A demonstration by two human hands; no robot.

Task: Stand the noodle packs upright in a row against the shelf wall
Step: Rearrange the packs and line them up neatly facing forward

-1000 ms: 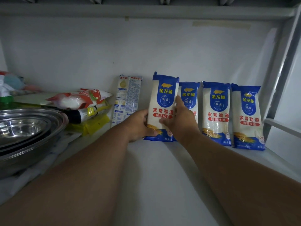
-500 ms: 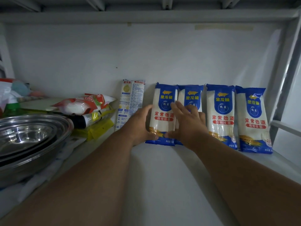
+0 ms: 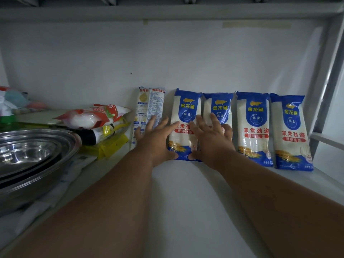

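Now both bare hands are spread flat, fingers splayed and clamped on nothing, against the row of noodle packs at the far wall of the white shelf. The left hand lies across the gap between the pale back-facing noodle pack at the left end of the row and the blue-and-white noodle pack just right of it, its thumb by that pack's lower left corner. The right hand covers the lower half of the second blue-and-white pack, its thumb at the bottom edge of the first. Two more blue-and-white packs stand further right, side by side and touching, near the grey metal upright. All five packs stand on end and lean back on the white shelf wall.

The step in hand looks like the last squaring-up: pressing the middle packs back so they sit flush and in line. The task seems nearly done. The pale pack at the left stands a little apart from the blue ones and shows its printed back, so the next move probably calls for sliding it rightward to close that gap, gently, since these tall slim bags would tip easily. After that the hands can lift off slowly. The stacked steel bowls and the heap of red, white and yellow packets at the left stay clear of the row
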